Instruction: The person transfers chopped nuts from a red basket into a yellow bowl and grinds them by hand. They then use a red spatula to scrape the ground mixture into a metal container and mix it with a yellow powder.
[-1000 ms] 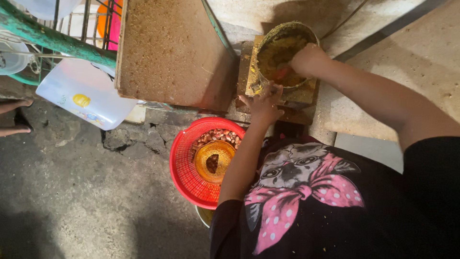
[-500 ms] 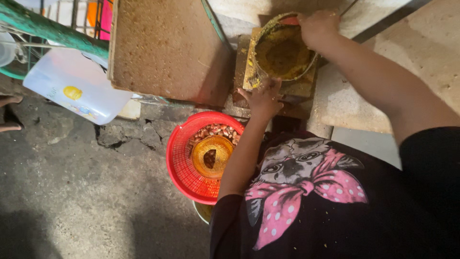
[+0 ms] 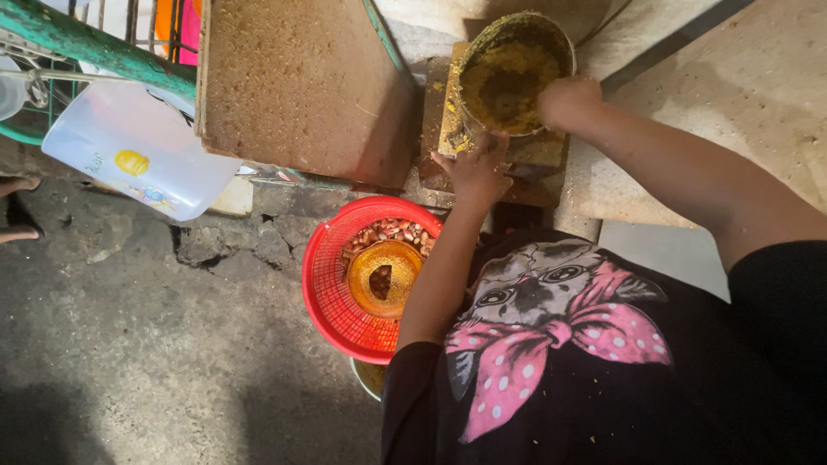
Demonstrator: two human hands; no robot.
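A round metal hopper (image 3: 508, 73) caked with yellow ground mash stands on a grinder block at the top middle. My right hand (image 3: 567, 102) is closed at the hopper's right rim, fingers down in the mash. Fingers spread, my left hand (image 3: 476, 168) rests against the hopper's near lower edge and the block. Below my left arm sits a red mesh basket (image 3: 332, 297) holding reddish kernels and an orange bowl (image 3: 382, 277).
A brown board (image 3: 297, 82) leans left of the hopper. A white plastic jug (image 3: 129, 155) lies at the left under a green metal frame (image 3: 86, 47). A person's foot (image 3: 17, 211) shows at the far left edge. The cracked concrete floor (image 3: 155, 344) fills the lower left.
My right hand moved from the hopper's top rim down to its right side. My left hand stayed at the hopper's lower edge. The view shifted slightly.
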